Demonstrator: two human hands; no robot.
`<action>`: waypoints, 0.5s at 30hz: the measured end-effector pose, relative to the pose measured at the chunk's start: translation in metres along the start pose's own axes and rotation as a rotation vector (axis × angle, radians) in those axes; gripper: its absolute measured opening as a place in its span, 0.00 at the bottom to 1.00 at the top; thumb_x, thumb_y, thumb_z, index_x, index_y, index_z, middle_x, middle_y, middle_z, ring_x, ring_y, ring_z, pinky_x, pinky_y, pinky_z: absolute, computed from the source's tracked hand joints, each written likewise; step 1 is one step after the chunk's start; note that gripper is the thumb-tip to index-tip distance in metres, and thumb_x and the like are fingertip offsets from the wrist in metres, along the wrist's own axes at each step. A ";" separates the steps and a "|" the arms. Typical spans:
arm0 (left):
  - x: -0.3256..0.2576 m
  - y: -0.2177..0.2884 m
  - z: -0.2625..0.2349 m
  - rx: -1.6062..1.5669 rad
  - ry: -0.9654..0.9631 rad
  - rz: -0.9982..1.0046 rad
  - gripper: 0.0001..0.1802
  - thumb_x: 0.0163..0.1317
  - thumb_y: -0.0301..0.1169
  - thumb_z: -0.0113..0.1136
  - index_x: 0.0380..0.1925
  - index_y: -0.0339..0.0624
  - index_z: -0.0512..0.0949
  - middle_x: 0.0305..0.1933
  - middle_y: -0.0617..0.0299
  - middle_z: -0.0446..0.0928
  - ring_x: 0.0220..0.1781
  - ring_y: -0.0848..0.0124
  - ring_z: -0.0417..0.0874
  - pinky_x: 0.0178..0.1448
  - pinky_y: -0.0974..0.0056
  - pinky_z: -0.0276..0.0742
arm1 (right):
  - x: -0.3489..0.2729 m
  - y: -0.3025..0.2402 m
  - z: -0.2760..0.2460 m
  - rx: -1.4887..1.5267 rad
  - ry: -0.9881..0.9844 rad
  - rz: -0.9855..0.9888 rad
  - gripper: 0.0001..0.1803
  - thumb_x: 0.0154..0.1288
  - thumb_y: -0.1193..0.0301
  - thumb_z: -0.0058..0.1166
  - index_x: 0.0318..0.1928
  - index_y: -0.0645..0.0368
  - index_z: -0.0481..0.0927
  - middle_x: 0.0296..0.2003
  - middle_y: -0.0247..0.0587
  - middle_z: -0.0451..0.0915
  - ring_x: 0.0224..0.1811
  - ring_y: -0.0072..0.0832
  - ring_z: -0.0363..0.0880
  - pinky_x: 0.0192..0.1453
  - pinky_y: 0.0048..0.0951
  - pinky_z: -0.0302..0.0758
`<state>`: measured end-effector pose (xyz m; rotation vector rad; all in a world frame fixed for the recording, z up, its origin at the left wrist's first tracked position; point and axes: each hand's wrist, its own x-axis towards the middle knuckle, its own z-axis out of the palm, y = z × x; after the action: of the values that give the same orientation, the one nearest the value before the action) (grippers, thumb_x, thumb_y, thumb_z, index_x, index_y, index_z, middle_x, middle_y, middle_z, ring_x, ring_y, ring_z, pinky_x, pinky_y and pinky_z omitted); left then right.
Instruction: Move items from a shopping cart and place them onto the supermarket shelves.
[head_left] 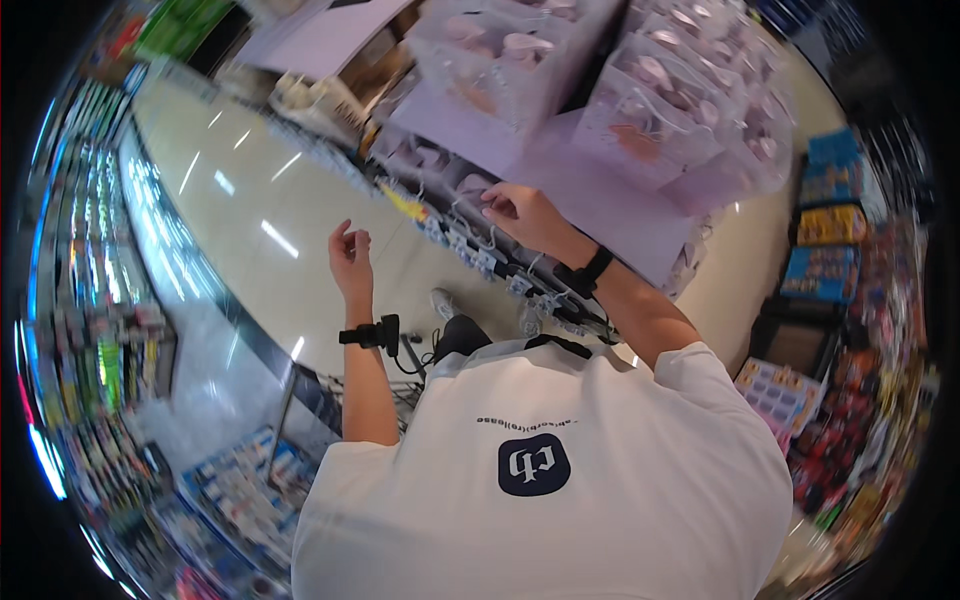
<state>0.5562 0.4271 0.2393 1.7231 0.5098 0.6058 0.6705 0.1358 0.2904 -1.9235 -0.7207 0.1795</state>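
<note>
Over the walkway, my left hand [350, 258] hangs in the air with loosely curled fingers apart and nothing seen in them. My right hand [528, 217] is at the edge of a low display, its fingers bent together. Whatever they may hold is hidden. Just beside its fingertips sit pale pink rounded items [474, 187] in the display's front row. A pale pink board [620, 215] lies to the right of that hand. Farther back stand a translucent bin [480, 85] and a second translucent bin [640, 130], both filled with similar pink items whose kind I cannot make out.
Small pale tags and hooks [470, 250] line the display's near edge, with a yellow label [402, 203] among them. Stocked shelves [90, 300] rise on the left. Blue and yellow packages [830, 225] fill racks on the right. Glossy tiled floor [230, 200] runs left of the display.
</note>
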 end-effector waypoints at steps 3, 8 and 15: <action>-0.061 -0.003 -0.061 0.019 0.158 -0.139 0.15 0.66 0.32 0.55 0.48 0.34 0.73 0.33 0.60 0.77 0.34 0.74 0.78 0.42 0.70 0.75 | 0.004 -0.008 0.031 0.053 -0.192 -0.086 0.14 0.60 0.71 0.59 0.45 0.64 0.77 0.27 0.40 0.81 0.28 0.24 0.77 0.35 0.26 0.75; -0.173 -0.021 -0.164 0.117 0.482 -0.296 0.13 0.68 0.32 0.52 0.45 0.33 0.75 0.33 0.60 0.79 0.34 0.74 0.79 0.40 0.70 0.76 | 0.012 -0.030 0.105 0.053 -0.627 0.003 0.16 0.60 0.68 0.57 0.47 0.62 0.76 0.30 0.43 0.81 0.33 0.30 0.79 0.38 0.30 0.75; -0.341 -0.085 -0.228 -0.083 0.905 -0.441 0.12 0.66 0.30 0.54 0.42 0.32 0.76 0.29 0.61 0.77 0.27 0.75 0.75 0.33 0.70 0.71 | -0.004 -0.035 0.247 0.123 -1.008 -0.024 0.16 0.61 0.66 0.56 0.47 0.63 0.77 0.31 0.38 0.80 0.32 0.25 0.79 0.36 0.26 0.75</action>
<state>0.1461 0.4033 0.1549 1.1227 1.4255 1.0459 0.5472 0.3361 0.2058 -1.6282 -1.3324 1.1982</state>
